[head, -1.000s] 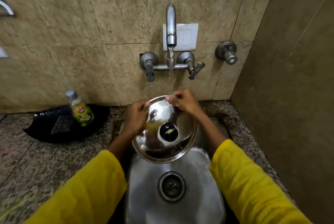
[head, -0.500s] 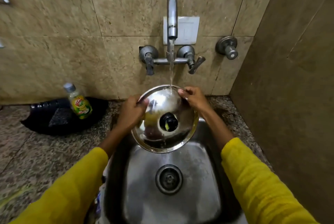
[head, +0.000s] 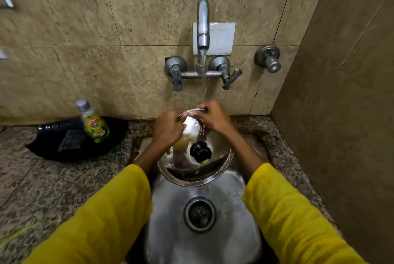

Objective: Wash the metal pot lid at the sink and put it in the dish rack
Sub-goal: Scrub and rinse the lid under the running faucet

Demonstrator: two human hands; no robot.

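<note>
Head view: both my hands, left hand (head: 168, 128) and right hand (head: 213, 117), have fingers clamped on the far rim of the metal pot lid (head: 198, 168), tilted toward me over the sink (head: 232, 217) under the tap stream (head: 203, 80).

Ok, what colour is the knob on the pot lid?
Black, seen in the head view: the knob sits at the centre of the shiny metal pot lid.

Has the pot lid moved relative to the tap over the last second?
Yes. The pot lid has tipped flatter, its far rim still under the tap stream, both hands now gripping that rim close together.
</note>
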